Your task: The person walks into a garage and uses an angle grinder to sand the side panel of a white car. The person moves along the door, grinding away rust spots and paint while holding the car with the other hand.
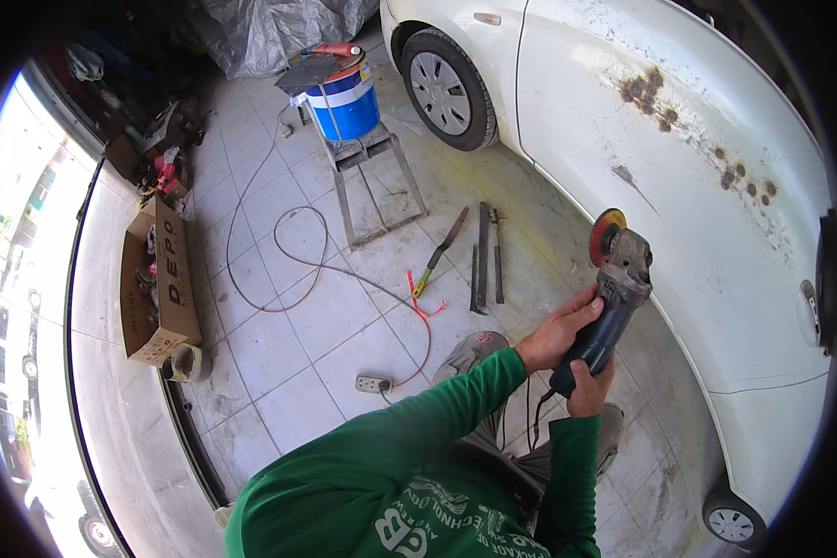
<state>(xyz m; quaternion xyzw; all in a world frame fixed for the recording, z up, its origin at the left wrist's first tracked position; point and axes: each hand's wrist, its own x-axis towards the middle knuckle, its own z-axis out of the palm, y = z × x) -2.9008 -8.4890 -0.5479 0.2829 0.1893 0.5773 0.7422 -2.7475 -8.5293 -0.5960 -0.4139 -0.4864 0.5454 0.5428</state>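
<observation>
Both my hands are closed on an angle grinder (606, 321) with a dark body and a grey metal head. My left hand (560, 329) grips its body just behind the head. Lower down, near the cord end, my right hand (590, 387) wraps round the handle. The orange-and-yellow sanding disc (607, 234) stands on edge at the top, apart from the white car door (642, 149). Dark round burn-like spots (644, 91) and scuffed paint mark the door. Motion of the disc cannot be told from this frame.
A brown extension cord (298, 296) loops over the tiles to a socket block (373, 383). A blue bucket (344, 110) stands on a metal stool (378, 203). Metal bars (483, 256) and a green-handled blade (440, 253) lie nearby. A cardboard box (167, 279) sits left.
</observation>
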